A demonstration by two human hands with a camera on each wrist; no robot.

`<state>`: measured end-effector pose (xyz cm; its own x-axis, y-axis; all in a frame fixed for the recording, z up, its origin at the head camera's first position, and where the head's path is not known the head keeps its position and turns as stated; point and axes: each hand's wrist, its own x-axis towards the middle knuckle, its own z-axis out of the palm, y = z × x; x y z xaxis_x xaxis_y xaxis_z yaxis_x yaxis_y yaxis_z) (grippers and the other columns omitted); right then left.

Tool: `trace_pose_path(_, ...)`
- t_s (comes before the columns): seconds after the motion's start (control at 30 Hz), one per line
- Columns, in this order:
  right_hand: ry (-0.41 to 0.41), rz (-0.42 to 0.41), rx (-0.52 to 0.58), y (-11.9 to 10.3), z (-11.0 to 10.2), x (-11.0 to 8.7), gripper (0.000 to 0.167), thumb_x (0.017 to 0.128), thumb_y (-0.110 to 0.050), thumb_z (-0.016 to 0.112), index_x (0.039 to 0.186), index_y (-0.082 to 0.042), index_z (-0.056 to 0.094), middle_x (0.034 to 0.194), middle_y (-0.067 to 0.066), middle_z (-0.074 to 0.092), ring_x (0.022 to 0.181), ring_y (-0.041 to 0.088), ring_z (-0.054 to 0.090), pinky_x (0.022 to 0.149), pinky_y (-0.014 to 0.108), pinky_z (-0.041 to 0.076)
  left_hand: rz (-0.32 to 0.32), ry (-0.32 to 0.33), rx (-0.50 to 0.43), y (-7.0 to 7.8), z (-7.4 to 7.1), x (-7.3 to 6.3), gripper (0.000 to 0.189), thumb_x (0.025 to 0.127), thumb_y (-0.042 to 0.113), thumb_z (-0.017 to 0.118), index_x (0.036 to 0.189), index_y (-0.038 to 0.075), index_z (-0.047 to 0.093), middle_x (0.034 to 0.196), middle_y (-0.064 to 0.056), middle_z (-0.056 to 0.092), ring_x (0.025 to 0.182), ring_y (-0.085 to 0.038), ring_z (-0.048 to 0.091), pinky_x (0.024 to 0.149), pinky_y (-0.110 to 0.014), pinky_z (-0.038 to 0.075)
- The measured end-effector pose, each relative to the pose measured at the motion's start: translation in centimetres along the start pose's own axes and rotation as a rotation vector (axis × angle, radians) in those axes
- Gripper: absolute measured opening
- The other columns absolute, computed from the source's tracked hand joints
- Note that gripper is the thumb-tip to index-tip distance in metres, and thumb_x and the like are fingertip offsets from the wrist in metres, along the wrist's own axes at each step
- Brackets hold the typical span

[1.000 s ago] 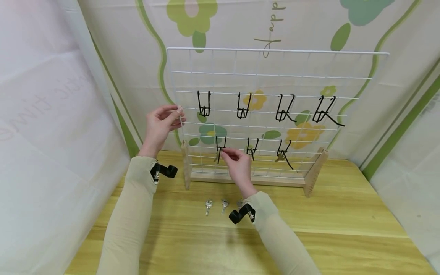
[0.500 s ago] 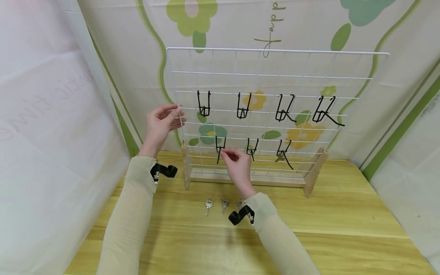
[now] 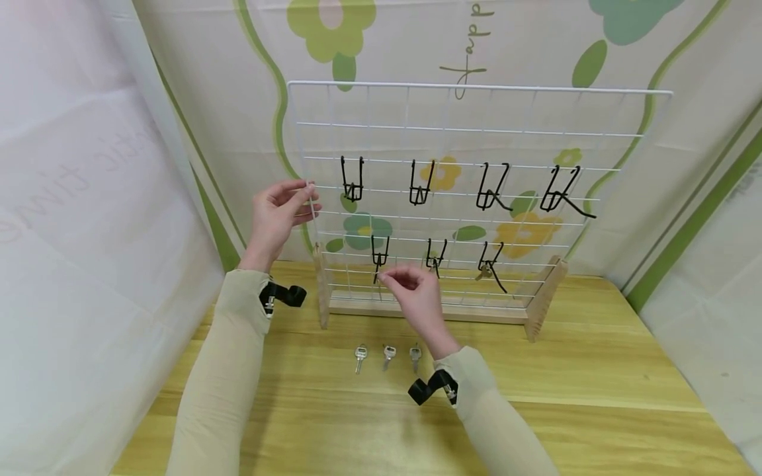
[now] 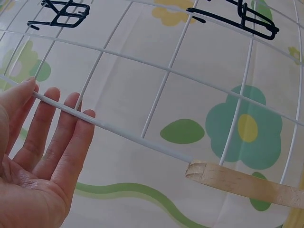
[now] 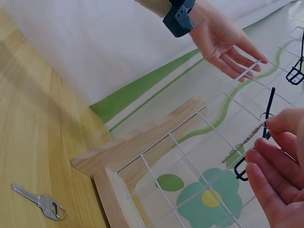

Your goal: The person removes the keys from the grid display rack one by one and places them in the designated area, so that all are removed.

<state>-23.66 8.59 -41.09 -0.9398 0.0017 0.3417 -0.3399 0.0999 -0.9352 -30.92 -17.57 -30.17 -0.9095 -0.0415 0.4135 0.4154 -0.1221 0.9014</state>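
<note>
My left hand (image 3: 280,215) pinches the left edge wire of a white wire grid panel (image 4: 128,135) between thumb and fingers. At the lower left black hook (image 3: 379,251), my right hand (image 3: 417,297) pinches a small silver key (image 5: 242,145) by its ring end, with thumb and index finger. The key's shaft slants away from the fingertips, close beside the hook's prong in the right wrist view. Another key (image 3: 485,271) hangs on the lower right hook (image 3: 493,261). Behind the right hand's fingers stands the lower middle hook (image 3: 436,254), partly covered.
Three silver keys lie in a row on the wooden table (image 3: 625,396): a left key (image 3: 360,357), a middle key (image 3: 389,356) and a right key (image 3: 415,357). Several more black hooks (image 3: 420,188) line the upper row. Wooden feet (image 3: 544,301) support the panel.
My right hand has drawn slightly down and toward me at the lower left hook, with the key in its fingers. Its wrist has uncovered the right key on the table. My left hand has stayed put.
</note>
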Motion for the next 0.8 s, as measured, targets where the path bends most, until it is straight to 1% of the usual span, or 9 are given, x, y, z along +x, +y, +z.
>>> trace_pose_path(0.17, -0.068, -0.011, 0.022, -0.5, -0.5, -0.7, 0.016, 0.090, -0.026, 0.082, 0.094, -0.011, 0.077, 0.096, 0.002, 0.075, 0.087, 0.026, 0.069, 0.076, 0.032, 0.059, -0.002, 0.003, 0.004, 0.0, 0.0, 0.0, 0.027, 0.094, 0.020, 0.076, 0.114, 0.002, 0.073, 0.100, -0.014, 0.074, 0.085, -0.026, 0.075, 0.077, -0.035, 0.062)
trace_pose_path(0.27, -0.091, -0.030, 0.032, -1.0, -0.8, -1.1, 0.015, 0.091, -0.022, 0.082, 0.093, -0.009, 0.076, 0.098, 0.002, 0.075, 0.088, 0.024, 0.070, 0.077, 0.032, 0.059, -0.007, 0.005, 0.001, 0.0, 0.0, -0.1, 0.027, 0.094, 0.020, 0.077, 0.114, 0.002, 0.073, 0.100, -0.014, 0.074, 0.085, -0.026, 0.075, 0.077, -0.036, 0.062)
trace_pose_path(0.4, -0.113, -0.052, 0.061, -1.9, -1.0, -1.7, 0.012, 0.092, -0.015, 0.080, 0.094, -0.004, 0.076, 0.102, 0.005, 0.076, 0.090, 0.025, 0.071, 0.078, 0.031, 0.060, -0.014, 0.006, 0.003, 0.0, 0.0, -0.1, 0.033, 0.094, 0.020, 0.077, 0.117, -0.002, 0.071, 0.099, -0.014, 0.074, 0.086, -0.027, 0.075, 0.077, -0.035, 0.062)
trace_pose_path(0.5, -0.129, -0.065, 0.081, -2.5, -1.4, -2.0, 0.012, 0.091, -0.012, 0.080, 0.094, -0.002, 0.075, 0.103, 0.008, 0.075, 0.091, 0.026, 0.071, 0.079, 0.031, 0.060, -0.017, 0.006, 0.004, -0.1, -0.1, -0.1, 0.035, 0.094, 0.020, 0.077, 0.119, -0.004, 0.070, 0.099, -0.014, 0.074, 0.086, -0.027, 0.075, 0.077, -0.034, 0.062)
trace_pose_path(0.6, -0.137, -0.085, 0.067, -3.1, -1.9, -2.4, 0.011, 0.091, -0.014, 0.080, 0.093, -0.004, 0.076, 0.102, 0.008, 0.075, 0.089, 0.027, 0.071, 0.076, 0.030, 0.060, -0.021, 0.008, 0.005, -0.2, -0.1, -0.1, 0.033, 0.094, 0.021, 0.077, 0.118, -0.001, 0.072, 0.100, -0.014, 0.074, 0.085, -0.025, 0.075, 0.077, -0.034, 0.062)
trace_pose_path(0.7, -0.134, -0.105, 0.040, -3.3, -2.7, -2.7, 0.010, 0.091, -0.014, 0.080, 0.093, -0.005, 0.076, 0.098, 0.007, 0.075, 0.086, 0.030, 0.069, 0.072, 0.028, 0.059, -0.025, 0.009, 0.011, -0.2, -0.1, 0.0, 0.032, 0.094, 0.022, 0.077, 0.117, 0.001, 0.072, 0.101, -0.014, 0.074, 0.086, -0.025, 0.075, 0.078, -0.034, 0.062)
trace_pose_path(0.8, -0.119, -0.090, 0.012, -3.0, -3.8, -3.2, 0.010, 0.091, -0.015, 0.081, 0.093, -0.006, 0.076, 0.093, 0.007, 0.074, 0.081, 0.032, 0.067, 0.067, 0.028, 0.057, -0.025, 0.008, 0.015, -0.1, -0.1, -0.1, 0.033, 0.094, 0.022, 0.077, 0.118, 0.001, 0.072, 0.101, -0.013, 0.074, 0.086, -0.025, 0.075, 0.078, -0.034, 0.062)
